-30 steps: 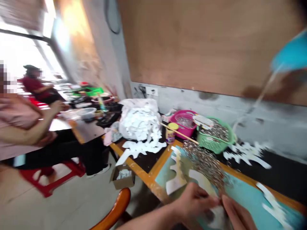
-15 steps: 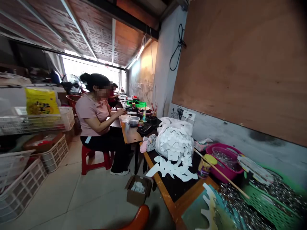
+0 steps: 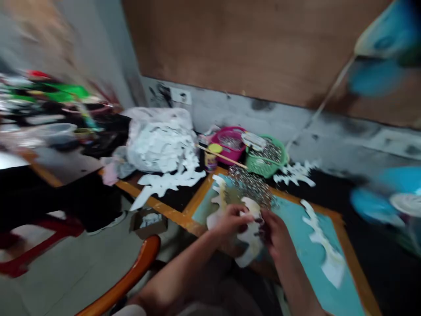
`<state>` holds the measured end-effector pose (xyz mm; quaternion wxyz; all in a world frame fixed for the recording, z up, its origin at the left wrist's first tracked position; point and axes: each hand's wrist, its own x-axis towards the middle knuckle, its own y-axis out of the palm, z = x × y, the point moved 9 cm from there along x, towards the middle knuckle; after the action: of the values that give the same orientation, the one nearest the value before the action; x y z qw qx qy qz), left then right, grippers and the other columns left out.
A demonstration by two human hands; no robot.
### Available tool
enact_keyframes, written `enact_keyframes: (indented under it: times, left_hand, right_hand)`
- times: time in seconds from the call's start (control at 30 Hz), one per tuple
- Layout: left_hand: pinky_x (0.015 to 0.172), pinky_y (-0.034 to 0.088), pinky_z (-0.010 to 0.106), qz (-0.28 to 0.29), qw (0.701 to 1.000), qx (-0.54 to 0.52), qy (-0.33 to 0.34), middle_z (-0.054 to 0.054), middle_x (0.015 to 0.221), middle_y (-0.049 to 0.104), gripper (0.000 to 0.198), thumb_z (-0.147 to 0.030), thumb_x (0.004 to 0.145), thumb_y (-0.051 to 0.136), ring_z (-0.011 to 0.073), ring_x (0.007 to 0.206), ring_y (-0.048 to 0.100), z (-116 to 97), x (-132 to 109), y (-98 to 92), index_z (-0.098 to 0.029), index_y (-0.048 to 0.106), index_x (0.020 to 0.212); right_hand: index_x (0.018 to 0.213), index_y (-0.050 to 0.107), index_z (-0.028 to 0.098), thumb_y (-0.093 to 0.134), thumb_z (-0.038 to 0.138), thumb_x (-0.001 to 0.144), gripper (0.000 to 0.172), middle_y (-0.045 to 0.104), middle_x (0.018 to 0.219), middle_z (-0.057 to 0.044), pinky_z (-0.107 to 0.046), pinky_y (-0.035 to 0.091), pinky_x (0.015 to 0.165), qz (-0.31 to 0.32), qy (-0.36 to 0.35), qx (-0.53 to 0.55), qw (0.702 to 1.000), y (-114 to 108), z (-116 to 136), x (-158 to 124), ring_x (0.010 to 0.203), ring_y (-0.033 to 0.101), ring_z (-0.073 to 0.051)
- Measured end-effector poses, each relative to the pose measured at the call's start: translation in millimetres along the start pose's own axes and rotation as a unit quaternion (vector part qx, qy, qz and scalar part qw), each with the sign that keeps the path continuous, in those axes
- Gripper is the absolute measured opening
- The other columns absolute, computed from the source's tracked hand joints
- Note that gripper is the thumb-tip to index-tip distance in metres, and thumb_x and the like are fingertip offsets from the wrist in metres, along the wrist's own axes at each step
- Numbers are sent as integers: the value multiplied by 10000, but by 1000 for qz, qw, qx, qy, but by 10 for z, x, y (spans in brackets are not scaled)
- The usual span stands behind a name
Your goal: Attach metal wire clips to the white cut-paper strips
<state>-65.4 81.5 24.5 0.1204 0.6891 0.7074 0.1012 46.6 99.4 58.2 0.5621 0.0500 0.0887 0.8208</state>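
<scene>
**Two-Hand Pinch on White Cut-Out Strip: Bench Position**

The left hand (image 3: pixel 228 221) and right hand (image 3: pixel 276 237) both stand in a narrow pinch, fingers closed on a white cut-out strip (image 3: pixel 250 235) with an irregular, scalloped edge. The hands are just apart, with the strip running between and below them. The material of the strip cannot be determined.

The strip is held just above a teal board (image 3: pixel 296 219) — a second white cut-out (image 3: pixel 324 243) lies on it, to the right of the hands. A heap of small metal rings (image 3: pixel 250 186) sits at the board's far end, just beyond the hands.

Farther out on the black-topped bench (image 3: pixel 177 197), a green basket (image 3: pixel 265 160) and a pink basket (image 3: pixel 228 142) both hold metal pieces. A wooden stick (image 3: pixel 220 156) lies across a small can (image 3: pixel 210 160). To the left, a white bag (image 3: pixel 159 140) bulges with cut-out scrap, and loose white scrap (image 3: pixel 167 184) spills onto the bench — below it, on the floor, stands a cardboard box (image 3: pixel 148 221).
</scene>
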Motion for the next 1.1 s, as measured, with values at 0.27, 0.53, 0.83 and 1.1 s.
enact_keyframes:
  times: [0.27, 0.53, 0.83, 1.1]
  left_hand:
    - [538, 420, 190, -142, 988, 39, 48, -11, 595, 560, 358, -478, 752, 746, 95, 579, 493, -154, 92, -126, -157, 626, 648]
    - [473, 368, 176, -184, 979, 73, 51, -18, 572, 572, 309, -411, 785, 731, 85, 545, 494, -80, 265, -106, -154, 634, 642]
    - [572, 419, 202, -236, 965, 97, 59, -13, 595, 581, 274, -380, 790, 735, 104, 599, 524, -147, 198, -306, -168, 639, 645]
    - [505, 350, 206, -203, 969, 119, 76, -31, 565, 539, 317, -404, 804, 716, 89, 529, 451, -216, 179, -152, -164, 629, 616]
  right_hand:
    - [713, 667, 199, 715, 474, 791, 290, 527, 542, 34, -242, 385, 449, -99, -14, -43, 994, -407, -131, 150, 482, 448, -122]
    - [932, 736, 182, 739, 433, 767, 301, 623, 702, 4, -249, 477, 494, -114, 4, -20, 993, -695, -183, 258, 524, 518, -119]
    - [988, 759, 180, 714, 466, 770, 362, 694, 781, -33, -272, 486, 503, -158, 15, -87, 984, -1108, -206, 411, 510, 539, -129]
    - [1026, 786, 200, 681, 453, 798, 357, 732, 852, -46, -257, 413, 494, -155, -39, -148, 976, -1154, 20, 428, 525, 472, -114]
